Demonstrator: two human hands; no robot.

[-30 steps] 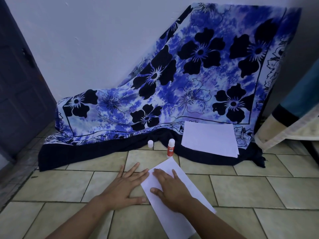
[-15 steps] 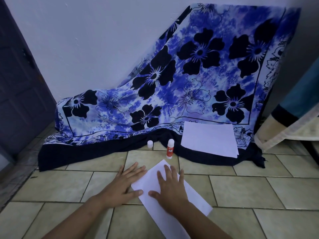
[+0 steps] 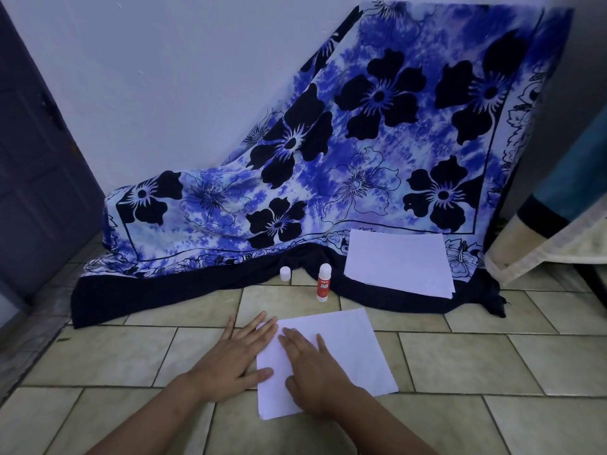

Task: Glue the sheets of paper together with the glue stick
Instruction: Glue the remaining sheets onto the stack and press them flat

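The sheet of paper [image 3: 331, 356] I am working on lies flat on the tiled floor [image 3: 460, 356] in the near middle, turned slightly so that its long axis runs from near-left to far-right. My right hand [image 3: 308, 372] rests palm-down on its left half, fingers spread and clamped on nothing; my left hand [image 3: 235, 359] lies flat beside it, mostly on the tile, with fingertips and thumb lapping over the sheet's left edge. Both hands are open and pressing, which I judge to be smoothing a glued join, though I cannot tell whether one sheet or two lie under them. The glue stick [image 3: 323, 282] stands upright straight ahead of my hands, past the sheet's far edge, at the hem of the cloth, its white tip exposed. Its cap [image 3: 285, 273] stands apart to the left of it. My right hand is somewhat nearer the stick, so I would reach forward with that one while the left holds the sheet. To the right of the stick, a stack of paper [image 3: 397, 262] rests on the dark border of the flowered blue cloth [image 3: 328, 152] that drapes down from the wall [image 3: 164, 77]; I cannot count its sheets. Counted: one glue stick, one cap, one stack, one worked sheet, two hands.
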